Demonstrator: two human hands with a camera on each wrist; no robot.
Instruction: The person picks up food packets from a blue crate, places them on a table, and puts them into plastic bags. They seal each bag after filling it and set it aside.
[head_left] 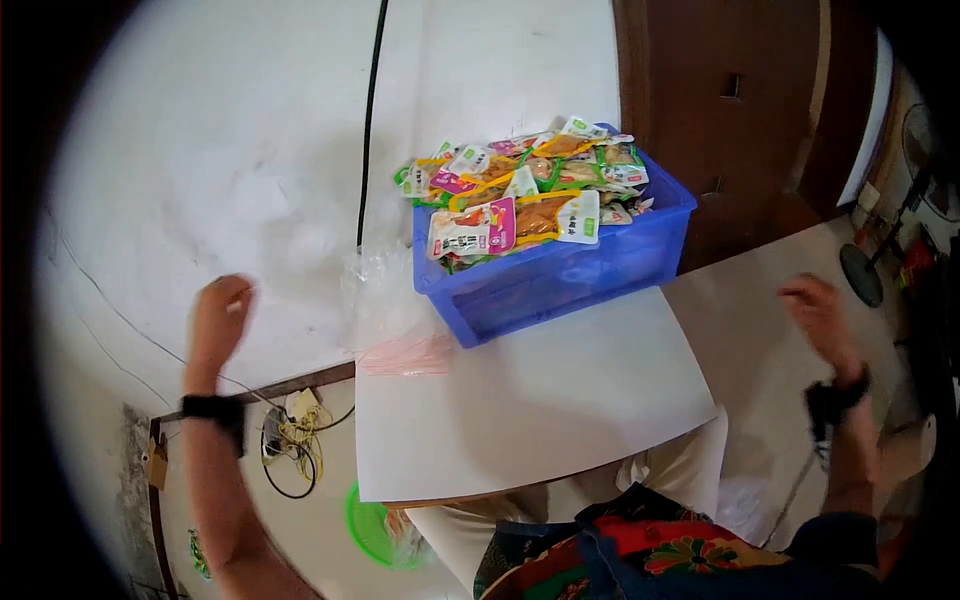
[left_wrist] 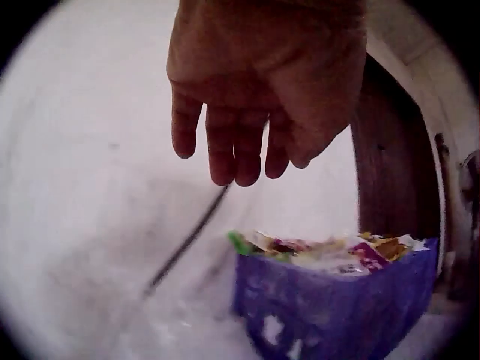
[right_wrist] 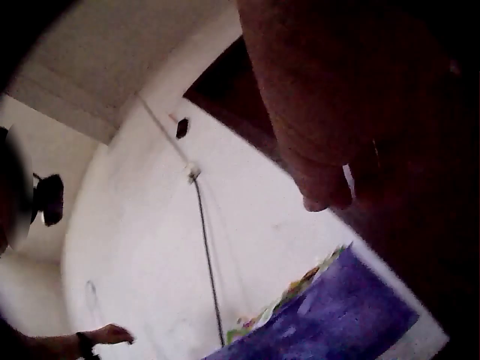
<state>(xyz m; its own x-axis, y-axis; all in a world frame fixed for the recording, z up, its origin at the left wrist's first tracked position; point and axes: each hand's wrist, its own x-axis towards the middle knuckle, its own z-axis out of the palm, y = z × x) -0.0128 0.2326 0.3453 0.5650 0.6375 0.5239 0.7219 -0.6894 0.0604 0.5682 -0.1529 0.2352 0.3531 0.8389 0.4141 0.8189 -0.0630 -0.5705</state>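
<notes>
A blue plastic crate (head_left: 575,290) stands at the back of a white table (head_left: 530,410), heaped with sealed food packets (head_left: 470,232) in white, pink, green and yellow. Clear plastic bags (head_left: 385,295) with pinkish edges lie against its left side. My left hand (head_left: 222,315) is raised out to the left of the crate, holding nothing; the left wrist view shows its fingers (left_wrist: 221,150) hanging relaxed. Out to the right, beyond the table's edge, my right hand (head_left: 820,318) is also raised, apart from the crate, with fingers loosely bent and nothing visible in them.
A white wall (head_left: 250,150) rises behind the table, with a dark cable (head_left: 372,110) running down it. Brown door (head_left: 720,130) at the back right; standing fan (head_left: 860,275) at far right. On the floor at left are tangled wires (head_left: 295,450) and a green basin (head_left: 360,530).
</notes>
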